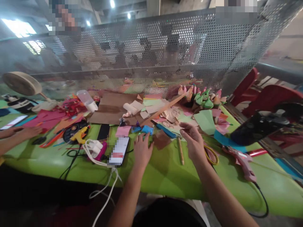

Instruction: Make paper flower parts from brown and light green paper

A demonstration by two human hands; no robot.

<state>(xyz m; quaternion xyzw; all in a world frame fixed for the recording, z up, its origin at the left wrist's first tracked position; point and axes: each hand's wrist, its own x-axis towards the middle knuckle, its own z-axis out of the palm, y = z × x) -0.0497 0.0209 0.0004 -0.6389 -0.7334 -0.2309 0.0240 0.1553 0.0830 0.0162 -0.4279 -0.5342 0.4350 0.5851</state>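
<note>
Head view: the relation that seems to count most is between the left hand (143, 148) and the blue packet (147, 129), which lies just beyond its fingertips, away from the near edge of the surface (165, 179). The packet's longer side runs roughly along that edge, so the left fingers point across it; the right hand (196, 143) is well apart. The left fingers are curved downward and loosely spread, the index tip at the packet's near side; whether it touches cannot be told. The right hand is turned inward, thumb and index close together, and I cannot tell whether they pinch anything.

A tan stick (181, 151) lies just left of the right hand, apart from it, its long axis running from the near edge toward the far edge, far end leaning slightly left. Brown paper (162, 139) lies between the hands, and a blue tool (166, 130) slants beyond it, right of the packet.
</note>
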